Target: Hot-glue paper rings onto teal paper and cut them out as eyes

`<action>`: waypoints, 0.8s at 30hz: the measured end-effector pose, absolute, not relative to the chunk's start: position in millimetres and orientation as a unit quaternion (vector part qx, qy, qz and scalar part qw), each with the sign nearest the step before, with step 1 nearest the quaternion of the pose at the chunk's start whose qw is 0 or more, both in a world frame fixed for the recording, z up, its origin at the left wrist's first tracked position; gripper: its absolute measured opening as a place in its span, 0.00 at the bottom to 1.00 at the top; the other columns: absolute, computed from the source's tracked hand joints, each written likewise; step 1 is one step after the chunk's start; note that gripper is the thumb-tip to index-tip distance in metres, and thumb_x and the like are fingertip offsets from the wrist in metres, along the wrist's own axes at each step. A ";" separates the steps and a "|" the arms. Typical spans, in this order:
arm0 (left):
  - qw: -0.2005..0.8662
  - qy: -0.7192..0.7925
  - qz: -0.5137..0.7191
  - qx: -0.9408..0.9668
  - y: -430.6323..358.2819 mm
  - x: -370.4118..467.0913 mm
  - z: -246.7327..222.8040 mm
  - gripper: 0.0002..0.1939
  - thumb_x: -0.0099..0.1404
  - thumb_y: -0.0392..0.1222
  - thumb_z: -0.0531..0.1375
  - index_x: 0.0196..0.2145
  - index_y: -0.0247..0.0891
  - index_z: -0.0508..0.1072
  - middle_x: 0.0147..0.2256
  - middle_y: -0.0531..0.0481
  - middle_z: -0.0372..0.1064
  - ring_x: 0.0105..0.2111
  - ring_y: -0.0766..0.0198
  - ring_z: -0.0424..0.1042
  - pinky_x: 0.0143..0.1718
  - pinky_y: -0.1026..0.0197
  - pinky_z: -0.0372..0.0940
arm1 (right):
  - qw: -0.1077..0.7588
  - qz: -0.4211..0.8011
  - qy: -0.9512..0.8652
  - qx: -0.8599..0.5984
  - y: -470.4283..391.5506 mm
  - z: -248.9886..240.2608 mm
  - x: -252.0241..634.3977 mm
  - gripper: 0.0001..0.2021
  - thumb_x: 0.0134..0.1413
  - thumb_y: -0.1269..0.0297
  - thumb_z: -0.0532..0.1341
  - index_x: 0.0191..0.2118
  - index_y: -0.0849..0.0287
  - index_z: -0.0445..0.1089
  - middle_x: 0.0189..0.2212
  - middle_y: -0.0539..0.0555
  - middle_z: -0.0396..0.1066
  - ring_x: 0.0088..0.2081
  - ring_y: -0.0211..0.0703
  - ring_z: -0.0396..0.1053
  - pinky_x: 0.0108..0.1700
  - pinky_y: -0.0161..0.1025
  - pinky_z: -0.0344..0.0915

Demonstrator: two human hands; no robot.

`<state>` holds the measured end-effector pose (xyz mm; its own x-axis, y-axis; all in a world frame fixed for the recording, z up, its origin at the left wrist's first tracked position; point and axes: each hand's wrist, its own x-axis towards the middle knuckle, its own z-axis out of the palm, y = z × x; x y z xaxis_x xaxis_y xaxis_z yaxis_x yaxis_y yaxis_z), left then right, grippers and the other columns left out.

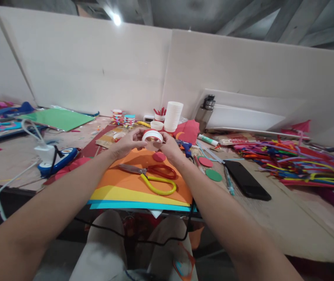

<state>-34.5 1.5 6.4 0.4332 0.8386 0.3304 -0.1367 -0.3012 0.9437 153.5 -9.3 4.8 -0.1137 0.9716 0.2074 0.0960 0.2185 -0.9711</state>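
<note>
the left hand [133, 141] and right hand [168, 147] together hold a white-and-red cup [152, 135], fingers around its sides, above the bench [7, 166]; its contents are unclear. toward the far edge: nested white cups [173, 116], a tub [159, 117] holding red sticks [160, 111], two decorated cups [129, 120].

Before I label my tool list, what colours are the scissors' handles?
The scissors have one red handle and one yellow handle, clearest in the head view.

Arms [58, 207] stretched forward, converging; left hand [129, 143], right hand [168, 147] near each other, both curled inward
</note>
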 end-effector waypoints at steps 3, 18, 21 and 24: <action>0.531 0.275 0.473 0.647 3.7 -36.0 7.6 0.23 0.51 0.44 0.70 0.44 0.35 0.73 0.34 0.51 0.69 0.25 0.72 0.62 0.22 0.70 0.56 | 0.491 0.434 -0.630 -0.417 -14.1 8.5 151.5 0.25 0.39 0.64 0.69 0.48 0.56 0.68 0.41 0.51 0.73 0.37 0.40 0.69 0.33 0.34 0.68; 0.481 0.321 0.592 0.561 14.9 -47.8 20.1 0.18 0.51 0.43 0.69 0.37 0.36 0.69 0.21 0.59 0.62 0.17 0.74 0.58 0.19 0.68 0.54 | 0.476 0.470 -0.589 -0.453 -15.4 11.6 150.4 0.34 0.43 0.59 0.71 0.57 0.54 0.61 0.52 0.58 0.68 0.43 0.43 0.72 0.34 0.35 0.71; 0.312 0.434 0.689 0.490 32.5 -69.4 23.0 0.14 0.55 0.41 0.66 0.37 0.36 0.68 0.25 0.57 0.65 0.20 0.72 0.60 0.23 0.67 0.57 | 0.464 0.459 -0.568 -0.501 -9.3 6.5 151.7 0.30 0.42 0.61 0.71 0.52 0.55 0.64 0.48 0.58 0.69 0.40 0.42 0.71 0.31 0.36 0.71; 0.109 0.589 0.656 0.460 47.3 -96.0 20.0 0.17 0.51 0.38 0.69 0.37 0.35 0.69 0.33 0.50 0.71 0.32 0.65 0.69 0.37 0.62 0.65 | 0.449 0.448 -0.572 -0.520 -6.5 1.9 152.1 0.25 0.42 0.62 0.72 0.48 0.55 0.66 0.43 0.56 0.69 0.35 0.40 0.70 0.28 0.35 0.69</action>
